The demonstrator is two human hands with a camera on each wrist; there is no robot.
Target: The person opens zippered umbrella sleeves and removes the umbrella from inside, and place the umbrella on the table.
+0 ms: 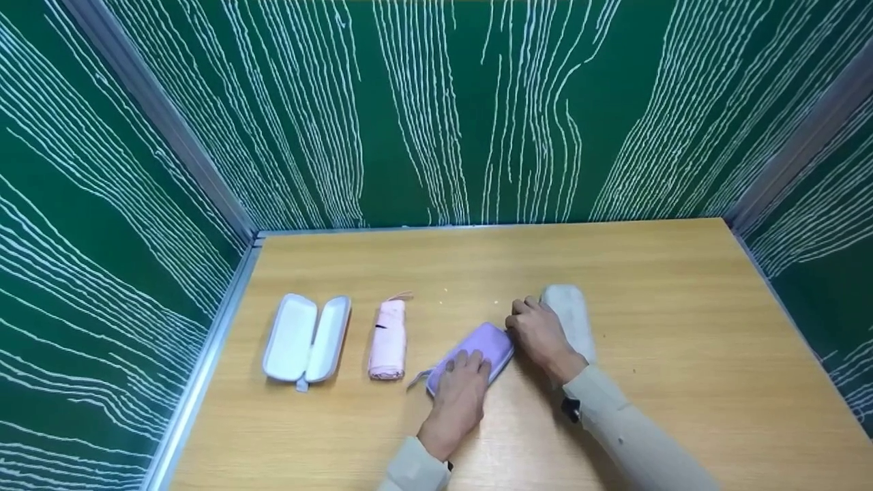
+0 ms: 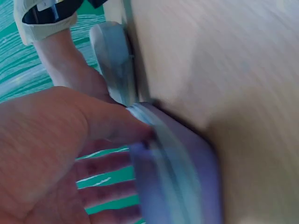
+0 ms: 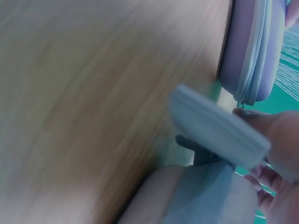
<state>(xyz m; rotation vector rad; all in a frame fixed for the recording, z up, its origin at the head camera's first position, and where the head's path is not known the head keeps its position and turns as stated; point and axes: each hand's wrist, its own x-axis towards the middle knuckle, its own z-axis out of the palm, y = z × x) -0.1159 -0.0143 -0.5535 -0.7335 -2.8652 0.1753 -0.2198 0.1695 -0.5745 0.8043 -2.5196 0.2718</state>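
Observation:
A purple zip case [image 1: 477, 348] lies slantwise on the table, a wrist loop at its near-left end. My left hand [image 1: 460, 395] holds it, fingers spread over the top; the left wrist view shows the thumb against the side by the zip. At the far-right end of the case is my right hand [image 1: 542, 334], fingers bent. In the right wrist view, thumb and fingertip pinch the small zip pull [image 3: 239, 104], partly hidden. Just right of that hand lies a pale grey case [image 1: 571, 314], partly covered by the hand and forearm.
To the left, a white hinged case [image 1: 292, 337] lies opened out. Between it and the purple case is a folded pink umbrella [image 1: 389, 341] with a cord. Green walls [image 1: 423, 123] with white lines enclose the wooden table [image 1: 682, 327] at the back and sides.

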